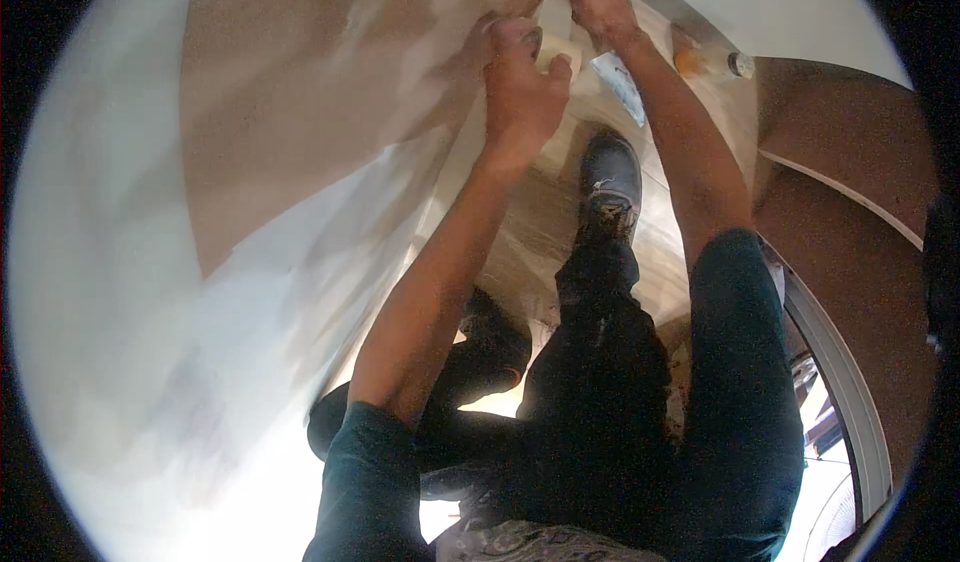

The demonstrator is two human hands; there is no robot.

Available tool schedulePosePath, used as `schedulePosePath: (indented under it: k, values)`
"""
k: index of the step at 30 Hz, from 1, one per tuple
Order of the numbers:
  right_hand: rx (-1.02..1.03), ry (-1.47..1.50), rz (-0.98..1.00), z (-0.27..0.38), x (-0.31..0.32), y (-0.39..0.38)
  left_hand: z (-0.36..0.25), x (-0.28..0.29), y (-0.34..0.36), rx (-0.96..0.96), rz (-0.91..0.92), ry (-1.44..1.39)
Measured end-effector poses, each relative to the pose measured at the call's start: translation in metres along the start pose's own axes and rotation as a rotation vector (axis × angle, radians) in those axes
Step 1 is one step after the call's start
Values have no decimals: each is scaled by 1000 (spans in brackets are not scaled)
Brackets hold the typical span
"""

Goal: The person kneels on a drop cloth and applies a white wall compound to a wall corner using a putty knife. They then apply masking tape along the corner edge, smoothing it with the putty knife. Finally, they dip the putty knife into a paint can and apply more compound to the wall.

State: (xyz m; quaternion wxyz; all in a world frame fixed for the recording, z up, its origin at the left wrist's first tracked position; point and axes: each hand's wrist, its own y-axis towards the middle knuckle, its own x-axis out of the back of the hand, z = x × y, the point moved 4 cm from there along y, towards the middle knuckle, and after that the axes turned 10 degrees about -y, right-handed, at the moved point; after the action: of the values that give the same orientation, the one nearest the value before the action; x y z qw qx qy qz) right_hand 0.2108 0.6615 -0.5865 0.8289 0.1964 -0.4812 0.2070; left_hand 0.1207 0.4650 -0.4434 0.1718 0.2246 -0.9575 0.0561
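My left hand [525,87] is raised beside a pale panel [300,82], its fingers curled round something small that I cannot make out. My right hand [600,7] is higher and further right, at the narrow corner where surfaces meet, with fingertips pressed together on something too small to name. Under my right forearm lies a white-and-blue packet [618,87]. To its right is a bottle [710,60] with orange in it, lying on the light floor surface.
My booted foot [610,167] and dark-trousered legs stretch forward in the narrow space. Brown shelves [840,142] curve along the right side, above a pale metal rail [840,362]. Bright light shows at the lower left and lower right.
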Motion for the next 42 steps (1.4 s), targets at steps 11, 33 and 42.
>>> schedulePosePath:
  k: [11, 33, 42]
  values:
    - [-210, 36, 241, 5, 12, -4, -10, 1, 9, -154, -42, 131]
    - [-321, -27, -7, 29, 18, -6, 2, 0, 15, 11, 46, 62]
    - [-376, -96, 18, 35, 12, -3, -1, -4, 15, 19, 59, 44]
